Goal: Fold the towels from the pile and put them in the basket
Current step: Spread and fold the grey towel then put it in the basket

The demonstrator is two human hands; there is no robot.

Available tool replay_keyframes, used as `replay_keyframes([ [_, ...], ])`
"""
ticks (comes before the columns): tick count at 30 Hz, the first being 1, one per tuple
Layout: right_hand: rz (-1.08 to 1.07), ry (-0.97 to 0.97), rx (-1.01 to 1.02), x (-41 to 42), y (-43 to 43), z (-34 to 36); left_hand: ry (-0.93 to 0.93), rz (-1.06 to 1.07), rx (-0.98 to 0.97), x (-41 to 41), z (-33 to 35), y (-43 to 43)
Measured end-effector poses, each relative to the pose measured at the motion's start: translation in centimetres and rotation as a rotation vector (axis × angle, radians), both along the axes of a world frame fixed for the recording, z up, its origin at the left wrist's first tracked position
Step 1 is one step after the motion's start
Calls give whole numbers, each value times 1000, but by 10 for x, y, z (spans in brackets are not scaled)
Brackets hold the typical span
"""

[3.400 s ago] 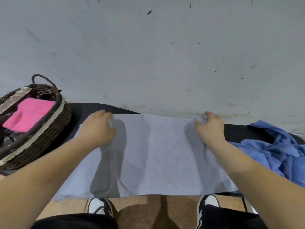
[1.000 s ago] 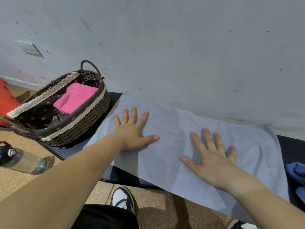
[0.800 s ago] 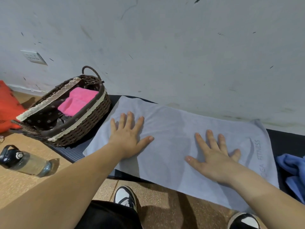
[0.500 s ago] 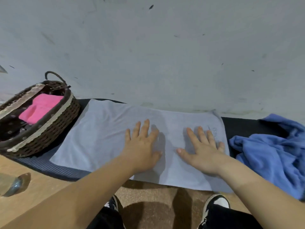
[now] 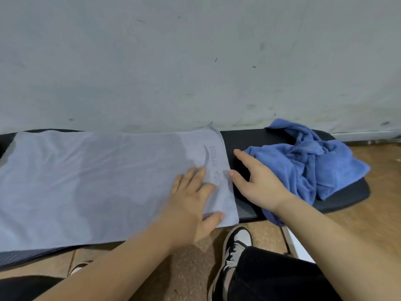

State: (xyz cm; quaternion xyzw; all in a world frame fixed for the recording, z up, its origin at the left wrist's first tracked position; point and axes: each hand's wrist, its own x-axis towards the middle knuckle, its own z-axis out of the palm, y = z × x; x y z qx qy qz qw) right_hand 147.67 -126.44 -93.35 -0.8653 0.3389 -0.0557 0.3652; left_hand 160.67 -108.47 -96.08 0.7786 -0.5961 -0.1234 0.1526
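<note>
Lavender-grey towelling, one piece: the pale towel (image 5: 97,181) lies spread flat and lengthwise on the dark mat (image 5: 245,137), close along the wall (image 5: 195,61). Printed lettering (image 5: 214,161) runs across its right end.

Left hand (image 5: 191,198): palm down on that right end, fingers straight and slightly spread. It presses the cloth and grips nothing.

Right hand (image 5: 258,179): fingers straight and parted, holding nothing, over bare mat just beside the towel's right edge. The thumb tip is close to that edge, and we cannot tell whether it touches.

Blue towel (image 5: 314,164): a crumpled heap on the mat's right end, against the right wrist. We take this for the pile. Basket: not in view.

Handling, as we judge it: thin, light, limp cloth with no stiffness and nothing fragile. It will sag wherever unsupported and may slide on the smooth mat if dragged one-handed. We would take hold at the two right-end corners, pinching each between thumb and fingers, and carry that end leftward over the rest with edges matched. No fold shows in this piece yet.

Also present: tan floor (image 5: 386,213); one black-and-white shoe (image 5: 236,237).
</note>
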Motion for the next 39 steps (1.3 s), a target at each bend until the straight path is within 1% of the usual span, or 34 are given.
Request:
replay_keyframes([
  [2, -27, -6, -6, -3, -10, -2, -39, -71, -184, -7, -5, 0],
  [4, -98, -39, 3, 0, -15, -3, -42, -109, -272, -12, -6, -3],
  [6, -164, -72, -10, 7, -13, -2, -37, -135, -277, -16, -1, -5],
  [7, -176, -79, -38, 13, -10, -2, -68, -154, -253, -18, 1, -6],
  [9, -162, -91, -67, 24, -3, 0, -144, -188, -174, -26, 3, -7],
  [11, -152, -95, -54, 33, -1, 1, -183, -200, -162, -32, 4, -8],
  [12, -167, -88, -39, 36, -2, 3, -153, -196, -189, -33, 4, -9],
  [13, -192, -88, -19, 40, -4, 5, -81, -179, -228, -33, 7, -10],
  [15, -271, -112, 66, 47, -9, 10, 142, -93, -294, -30, 16, -10],
  [17, -373, -154, 211, 57, -13, 10, 359, 32, -274, -25, 27, -7],
  [19, -427, -160, 300, 72, -19, 10, 476, 141, -234, -20, 35, -2],
  [21, -436, -118, 234, 90, -31, 4, 574, 207, -215, -15, 39, 4],
  [23, -408, -11, 136, 109, -46, 0, 643, 242, -201, -11, 42, 10],
  [26, -352, 168, -23, 131, -59, 3, 698, 286, -175, -3, 45, 16],
  [28, -313, 194, -51, 141, -64, 2, 730, 320, -174, 4, 48, 16],
  [30, -306, 132, -32, 147, -64, -2, 769, 360, -195, 10, 49, 15],
  [34, -437, -204, 98, 147, -63, -8, 929, 407, -206, 10, 58, 12],
  [35, -465, -258, 121, 144, -63, -7, 953, 408, -196, 8, 62, 12],
  [37, -499, -315, 146, 135, -63, -1, 967, 405, -168, 2, 69, 11],
  [39, -519, -362, 151, 124, -63, 11, 1021, 404, -145, -8, 77, 12],
])
